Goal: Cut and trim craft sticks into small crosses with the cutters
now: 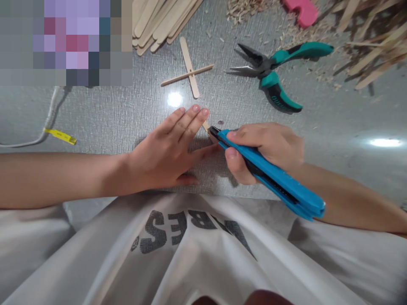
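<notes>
My left hand [168, 148] lies flat on the grey table, its fingers stretched out over a small wooden stick [206, 126] that shows only in part. Wrapped round a blue utility knife [280, 173], my right hand [265, 150] holds the knife's front end against the stick, beside my left fingertips. Whether the blade is out is too small to tell. Just beyond my left hand, two wooden sticks [194, 87] cross each other on the table.
Green-and-black pliers [270, 65] lie spread open at the upper right. Wooden sticks [155, 29] are heaped at the top, with shavings [241, 10], a pink object [303, 12] and more sticks [378, 55] further right. A cable [51, 112] with a yellow tag runs at the left.
</notes>
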The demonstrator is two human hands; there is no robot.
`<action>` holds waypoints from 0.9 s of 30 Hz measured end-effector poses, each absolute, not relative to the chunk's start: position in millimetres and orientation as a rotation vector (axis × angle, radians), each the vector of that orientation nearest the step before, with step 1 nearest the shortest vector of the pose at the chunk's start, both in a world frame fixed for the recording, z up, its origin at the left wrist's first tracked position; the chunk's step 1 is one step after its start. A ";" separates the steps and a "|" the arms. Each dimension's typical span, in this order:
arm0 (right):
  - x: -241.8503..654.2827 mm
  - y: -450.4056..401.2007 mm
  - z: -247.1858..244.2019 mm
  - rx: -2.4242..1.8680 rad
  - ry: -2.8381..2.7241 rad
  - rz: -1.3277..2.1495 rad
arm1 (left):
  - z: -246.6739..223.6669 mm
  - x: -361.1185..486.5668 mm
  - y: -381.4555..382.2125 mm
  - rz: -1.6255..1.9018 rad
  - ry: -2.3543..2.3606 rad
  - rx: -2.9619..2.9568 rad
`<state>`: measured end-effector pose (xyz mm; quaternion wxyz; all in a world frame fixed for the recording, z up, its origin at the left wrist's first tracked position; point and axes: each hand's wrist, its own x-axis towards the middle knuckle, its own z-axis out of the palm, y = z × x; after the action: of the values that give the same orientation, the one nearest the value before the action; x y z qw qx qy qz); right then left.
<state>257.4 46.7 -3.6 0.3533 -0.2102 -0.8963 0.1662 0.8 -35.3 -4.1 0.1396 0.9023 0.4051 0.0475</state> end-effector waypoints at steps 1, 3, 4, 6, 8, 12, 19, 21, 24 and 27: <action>257.2 46.9 -3.8 -0.550 -2.326 0.430 | -4.0 1.2 -35.4 0.136 1.174 2.609; 256.5 47.2 -3.7 -0.547 -2.325 0.461 | -4.2 2.1 -35.7 0.134 1.183 2.608; 256.1 47.3 -3.3 -0.536 -2.320 0.483 | -4.5 2.5 -35.9 0.132 1.188 2.605; 255.2 48.1 -1.5 -0.520 -2.332 0.521 | -4.9 3.0 -36.3 0.121 1.192 2.598; 254.5 49.5 1.1 -0.543 -2.370 0.515 | -4.8 3.2 -36.5 0.113 1.185 2.594; 252.7 53.1 8.5 -0.572 -2.448 0.431 | -2.3 3.1 -35.5 0.137 1.174 2.590; 248.1 55.8 19.2 -0.516 -2.560 0.427 | 4.2 2.6 -31.3 0.065 1.149 2.627; 248.0 55.2 16.1 -0.525 -2.584 0.434 | 3.2 1.8 -31.5 0.055 1.150 2.622; 248.7 52.6 6.9 -0.483 -2.518 0.423 | -0.6 0.0 -32.2 0.068 1.154 2.631; 251.7 48.0 -1.1 -0.480 -2.391 0.369 | -3.6 -1.2 -32.2 0.055 1.161 2.641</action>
<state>251.7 48.0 -1.1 0.3311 -0.1835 -0.9148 0.1410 -1.2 -32.2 -3.6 0.1279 0.9078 0.3990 0.0191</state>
